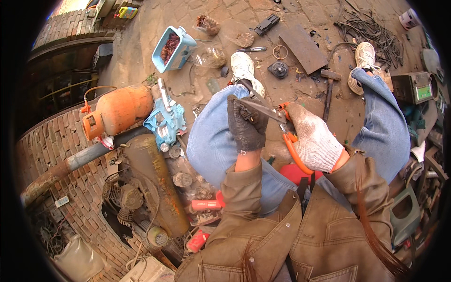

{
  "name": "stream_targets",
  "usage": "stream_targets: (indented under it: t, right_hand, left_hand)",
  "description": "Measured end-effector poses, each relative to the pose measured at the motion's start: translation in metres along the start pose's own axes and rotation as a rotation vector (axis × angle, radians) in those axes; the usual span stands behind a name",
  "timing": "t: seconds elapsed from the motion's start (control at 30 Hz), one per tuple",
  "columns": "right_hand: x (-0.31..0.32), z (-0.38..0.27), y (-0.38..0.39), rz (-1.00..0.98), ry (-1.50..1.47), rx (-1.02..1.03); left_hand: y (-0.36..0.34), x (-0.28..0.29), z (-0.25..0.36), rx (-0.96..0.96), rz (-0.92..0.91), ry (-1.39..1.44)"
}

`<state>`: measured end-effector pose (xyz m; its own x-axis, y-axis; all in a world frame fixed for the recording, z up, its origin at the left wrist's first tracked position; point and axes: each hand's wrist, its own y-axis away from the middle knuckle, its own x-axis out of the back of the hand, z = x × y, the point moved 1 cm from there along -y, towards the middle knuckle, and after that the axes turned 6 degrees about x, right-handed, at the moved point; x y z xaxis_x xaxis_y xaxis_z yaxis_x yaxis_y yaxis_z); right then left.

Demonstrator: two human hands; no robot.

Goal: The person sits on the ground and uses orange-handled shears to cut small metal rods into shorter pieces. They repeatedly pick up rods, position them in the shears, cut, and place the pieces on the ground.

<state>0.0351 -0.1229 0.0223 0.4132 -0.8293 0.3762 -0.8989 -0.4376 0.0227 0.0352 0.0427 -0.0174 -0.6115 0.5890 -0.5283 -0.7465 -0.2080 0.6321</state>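
Note:
My left hand (pixel 247 123), in a black glove, is closed around a small dark piece whose kind I cannot make out, above my left knee. My right hand (pixel 315 139), in a white knit glove with an orange cuff, grips an orange-handled hand cutter (pixel 295 151). A grey flat metal strip (pixel 263 110) runs from the cutter to my left hand; whether it is a blade or a separate piece is unclear. On the ground beyond lie a black round part (pixel 278 69), a metal ring (pixel 280 52) and a hammer (pixel 329 92).
At the left are an orange gas cylinder (pixel 123 109), a long pipe (pixel 89 157) and a blue bag (pixel 164 123). A light-blue container (pixel 174 50) holds reddish scraps. A flat metal plate (pixel 303 48) and tangled cables (pixel 373 36) lie ahead. A dark box (pixel 413 88) stands right.

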Motion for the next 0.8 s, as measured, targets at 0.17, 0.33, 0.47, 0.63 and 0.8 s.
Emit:
stream_targets:
  t: [0.17,0.33,0.47,0.63,0.8]
  right_hand:
    - [-0.008,-0.001,0.002,0.085,0.065,0.135]
    - [-0.008,0.0,0.002,0.088,0.147,0.102]
    - [-0.01,0.001,0.001,0.109,0.158,0.159]
    - [-0.013,0.004,0.004,0.086,0.138,0.154]
    - [-0.018,0.001,0.005,0.07,0.04,0.134]
  left_hand:
    - [-0.002,0.014,0.001,-0.322,0.013,-0.54]
    - [-0.009,0.026,0.006,-1.038,-0.081,-1.554]
    - [-0.01,0.033,0.008,-1.185,-0.074,-1.64]
    - [-0.013,0.034,0.008,-1.311,-0.036,-1.483]
    - [-0.011,0.031,0.006,-0.744,-0.07,-1.178]
